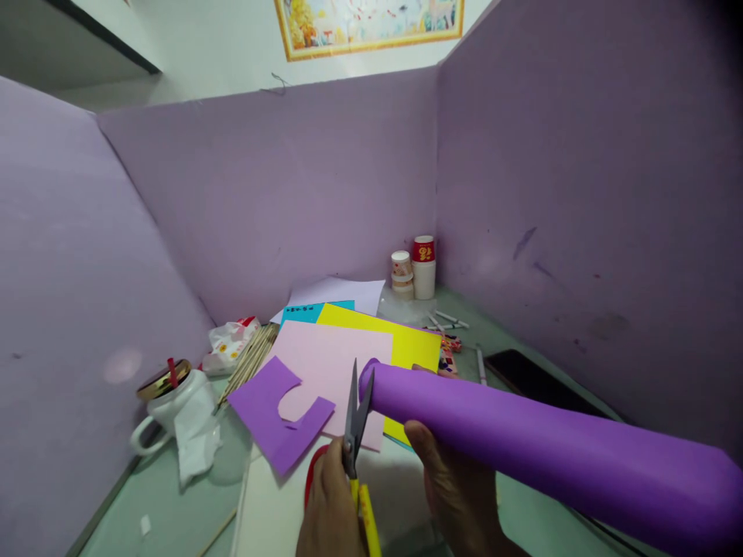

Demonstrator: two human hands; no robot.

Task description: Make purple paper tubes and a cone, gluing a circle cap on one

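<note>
A long roll of purple paper [522, 433] stretches from the middle to the right edge. My right hand [458, 487] grips it, thumb on the near side and fingertips showing behind. My left hand [333, 503] is closed on a pair of scissors [355, 433] with yellow handles. Their blades point up, slightly apart, at the roll's left end; whether they touch the paper I cannot tell. Something red [313, 473] shows beside my left hand, mostly hidden. A purple paper offcut [270, 437] with a curved notch lies on a pink sheet [342, 348].
Yellow [415, 348], blue [302, 312] and white [342, 292] sheets lie beneath the pink one. Wooden sticks [249, 356] and a white mug [174, 410] stand left. Stacked paper cups [424, 275] fill the back corner. A dark phone-like slab [531, 379] lies right, beside the purple wall.
</note>
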